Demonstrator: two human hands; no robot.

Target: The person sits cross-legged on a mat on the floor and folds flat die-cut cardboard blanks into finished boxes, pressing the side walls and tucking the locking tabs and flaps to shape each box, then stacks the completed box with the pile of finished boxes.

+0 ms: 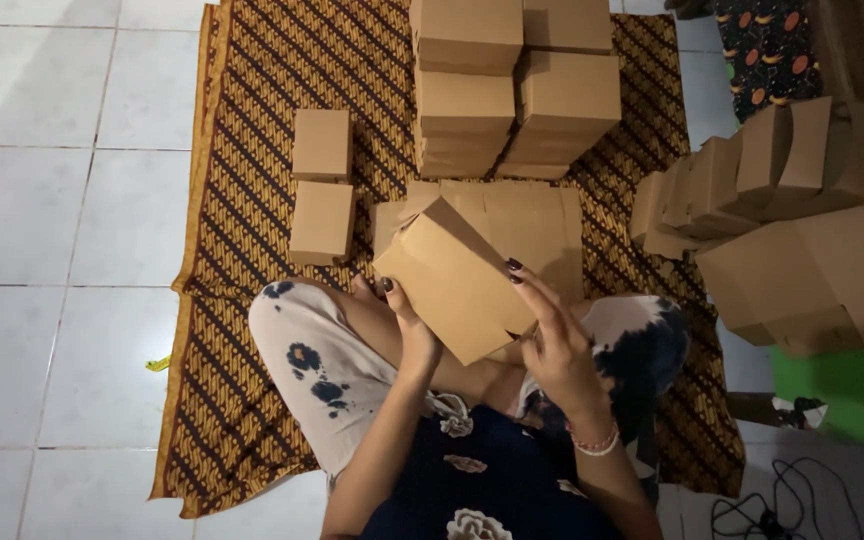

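Head view is showing a seated person folding a brown cardboard box (452,280) above the lap. Left hand (407,320) is gripping the box's lower edge; right hand (552,335) is clasping its near corner, fingers pressing the flap. Pressing along the creases is advisable, judging by the loose flap. Flat blanks (522,215) are lying just beyond; stacked boxes (517,85) and a right-hand pile (802,250) are crowding the patterned mat (242,330), leaving open room on the left.
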